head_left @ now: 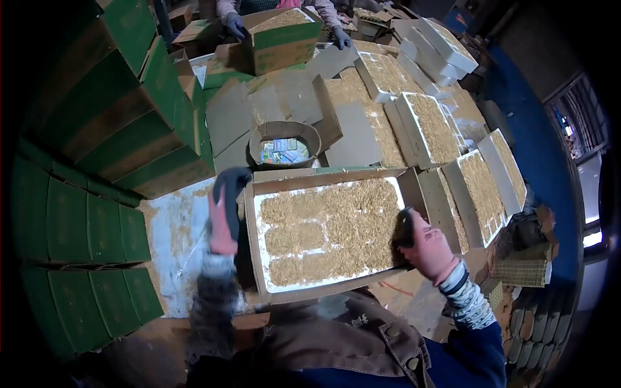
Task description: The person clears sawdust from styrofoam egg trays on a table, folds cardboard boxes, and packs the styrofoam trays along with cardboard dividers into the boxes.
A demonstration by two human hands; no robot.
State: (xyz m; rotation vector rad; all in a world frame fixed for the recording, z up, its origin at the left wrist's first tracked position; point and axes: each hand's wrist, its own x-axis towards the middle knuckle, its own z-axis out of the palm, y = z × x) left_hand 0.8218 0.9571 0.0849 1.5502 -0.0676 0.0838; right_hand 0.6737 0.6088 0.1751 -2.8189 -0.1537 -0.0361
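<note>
In front of me is an open cardboard box (336,296) with a white foam tray (396,184) inside. The tray is filled with straw-coloured, husk-like bits (362,220), with white dividers showing through. My right hand (428,249), in a pink and dark glove, has its fingers bent over the right end of the tray. My left hand (224,210), gloved alike, is raised beside the box's left wall, apart from it. Its fingers are bent toward the box and slightly blurred, with nothing visible in them.
A round tub (257,139) holding colourful packets stands behind the box. Green cartons (97,123) are stacked on the left. Filled foam trays (432,129) stand on the right. Across the table, a person's gloved hands (340,37) are by another filled carton (284,48).
</note>
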